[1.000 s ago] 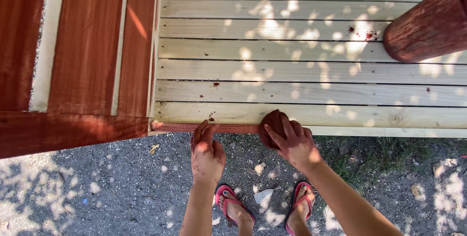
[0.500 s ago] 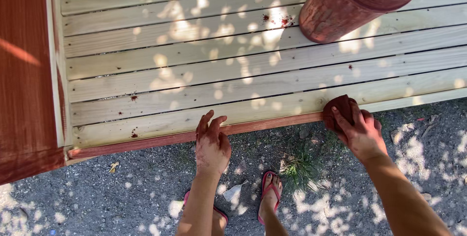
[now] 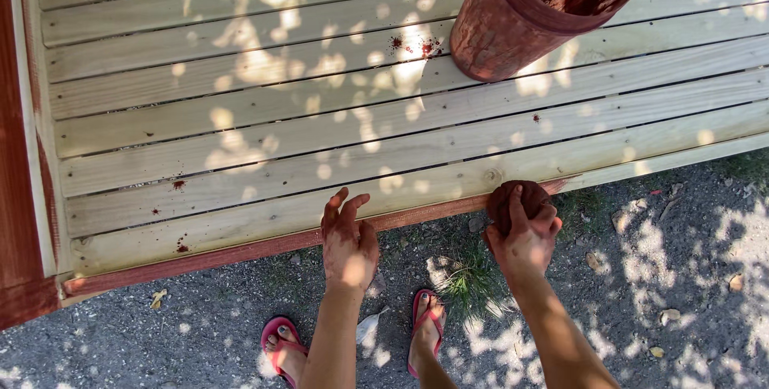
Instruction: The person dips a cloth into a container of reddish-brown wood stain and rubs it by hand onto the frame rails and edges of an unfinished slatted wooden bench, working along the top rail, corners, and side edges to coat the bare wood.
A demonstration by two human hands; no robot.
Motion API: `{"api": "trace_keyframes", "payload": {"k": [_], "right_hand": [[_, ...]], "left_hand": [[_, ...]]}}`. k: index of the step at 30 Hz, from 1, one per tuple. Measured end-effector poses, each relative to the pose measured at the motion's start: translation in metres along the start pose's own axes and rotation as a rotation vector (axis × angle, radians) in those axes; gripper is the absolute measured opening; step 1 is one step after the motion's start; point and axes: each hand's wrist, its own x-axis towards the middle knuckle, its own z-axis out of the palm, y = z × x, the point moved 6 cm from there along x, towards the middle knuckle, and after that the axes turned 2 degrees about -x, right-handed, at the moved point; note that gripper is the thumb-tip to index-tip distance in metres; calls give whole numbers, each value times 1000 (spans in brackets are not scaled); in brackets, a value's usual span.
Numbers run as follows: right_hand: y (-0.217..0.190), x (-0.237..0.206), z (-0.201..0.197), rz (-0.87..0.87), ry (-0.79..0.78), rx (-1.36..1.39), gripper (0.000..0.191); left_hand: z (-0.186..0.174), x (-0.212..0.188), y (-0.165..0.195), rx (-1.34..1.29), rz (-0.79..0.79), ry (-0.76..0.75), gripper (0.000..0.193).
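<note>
- right hand [image 3: 525,238] closed around a dark brown stain rag [image 3: 517,199], fingers wrapped over the top, rag pressed against the front edge of the deck [image 3: 320,141]
- rag sits right where the red-brown stained strip [image 3: 240,250] along the deck edge ends; edge to the right of it is bare pale wood
- left hand [image 3: 349,243] open, holds nothing, fingers spread and fingertips resting on the deck's front edge, palm over the gravel; skin smeared with reddish stain
- hands apart, left one well to the left of the rag
- rusty-red bucket [image 3: 535,14] stands on the boards top right, stain-coated inside and out, well apart from both hands
- small red drips on boards near the bucket and at lower left
- stained red wood [image 3: 16,157] runs down the left side
- feet in pink flip-flops [image 3: 280,339] on gravel [image 3: 681,277] below, tuft of grass [image 3: 473,273] between the arms
- dappled sunlight over everything
</note>
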Motion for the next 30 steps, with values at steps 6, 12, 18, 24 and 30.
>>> {"api": "trace_keyframes", "payload": {"k": [6,12,18,24,30], "right_hand": [[-104,-73,27,8,21,42,93],[-240,-149,56,-59,-35,88,91],[-382,-230,73,-186,-100,238,98],[-502,-303,110,-345,-265,255,91],[-591,-333,145,-500,-525,85,79]], "left_hand": [[-52,16,-29,-51,-52,-59,39],[-141,23,-71,87,112,0,38],[-234,32,-124,137,79,12,38],[-320,29,-165,128,77,79,39],[-356,18,-190,108,-83,66,41]]}}
